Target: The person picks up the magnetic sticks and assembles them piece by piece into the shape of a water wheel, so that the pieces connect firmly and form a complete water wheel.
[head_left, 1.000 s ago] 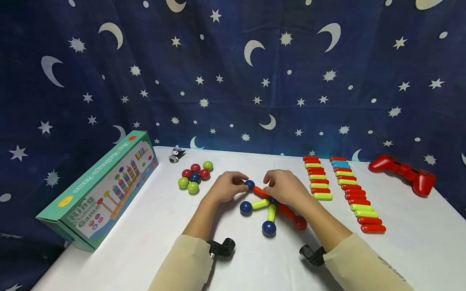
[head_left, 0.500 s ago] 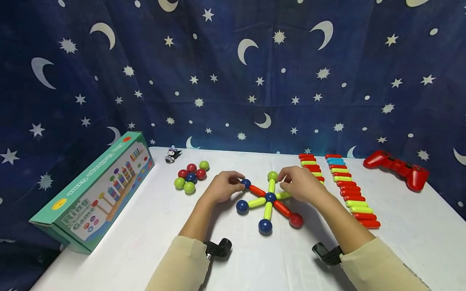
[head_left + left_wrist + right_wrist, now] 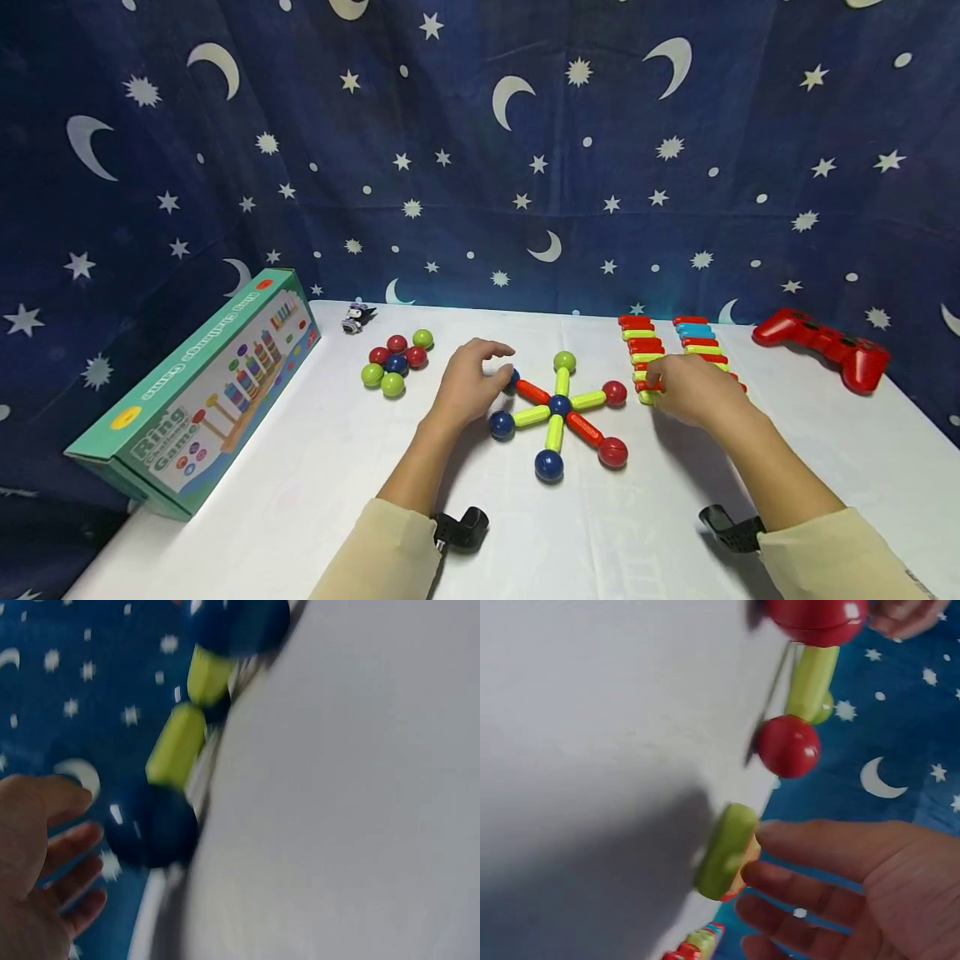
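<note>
A star-shaped figure of rods around a central blue ball (image 3: 559,406) lies mid-table, with green, red and blue balls at the rod ends. My left hand (image 3: 467,383) is beside its upper-left blue ball, thumb and fingers apart. In the left wrist view, its fingertips are near a blue ball (image 3: 152,825). My right hand (image 3: 693,387) reaches to the near end of the left row of rods. Its thumb and forefinger tips are at a red rod (image 3: 647,387), beside a lime rod (image 3: 727,851) in the right wrist view.
Loose balls (image 3: 396,364) form a cluster left of the figure, near a small toy figurine (image 3: 357,317). A green game box (image 3: 202,392) stands at the left. A second row of rods (image 3: 697,331) and a red game controller (image 3: 821,348) lie at the right.
My right hand has left the figure and moved right to the rods. A lime rod with a red ball now shows on the figure's right. My left hand stays close to the blue ball.
</note>
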Available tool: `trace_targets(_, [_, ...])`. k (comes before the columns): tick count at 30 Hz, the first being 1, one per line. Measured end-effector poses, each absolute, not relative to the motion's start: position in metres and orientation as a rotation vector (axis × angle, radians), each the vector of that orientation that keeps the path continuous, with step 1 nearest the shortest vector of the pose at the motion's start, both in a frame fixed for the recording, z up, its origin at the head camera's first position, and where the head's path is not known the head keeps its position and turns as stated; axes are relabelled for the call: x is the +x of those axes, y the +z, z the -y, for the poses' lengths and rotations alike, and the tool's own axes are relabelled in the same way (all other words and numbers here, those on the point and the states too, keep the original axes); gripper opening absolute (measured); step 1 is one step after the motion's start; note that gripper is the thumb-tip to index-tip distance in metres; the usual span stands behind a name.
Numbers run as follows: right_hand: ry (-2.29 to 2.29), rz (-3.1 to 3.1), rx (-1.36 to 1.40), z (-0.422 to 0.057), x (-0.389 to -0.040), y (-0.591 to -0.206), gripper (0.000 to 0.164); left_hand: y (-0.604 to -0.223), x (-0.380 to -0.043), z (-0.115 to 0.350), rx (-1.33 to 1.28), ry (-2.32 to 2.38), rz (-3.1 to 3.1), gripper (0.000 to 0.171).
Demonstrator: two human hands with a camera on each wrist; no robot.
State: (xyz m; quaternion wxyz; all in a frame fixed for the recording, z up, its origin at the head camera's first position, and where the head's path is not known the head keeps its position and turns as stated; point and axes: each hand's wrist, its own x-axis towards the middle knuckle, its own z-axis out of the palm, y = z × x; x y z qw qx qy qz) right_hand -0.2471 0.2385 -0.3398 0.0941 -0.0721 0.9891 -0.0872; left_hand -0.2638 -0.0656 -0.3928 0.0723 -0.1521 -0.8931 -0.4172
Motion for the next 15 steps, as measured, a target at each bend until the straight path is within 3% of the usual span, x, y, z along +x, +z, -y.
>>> trace_targets(7, [-0.23,-2.946,-0.258,-0.236,-0.246,-0.346,0.02,-0.374,-0.243,0.034,-0.898,-0.867,2.836,0.028])
trace_targets(15, [-0.159,-2.91,-0.238,-0.237,-0.243,-0.346,0.022,-0.378,-0.235,0.019,-0.98,-0.512,2.869,0.027])
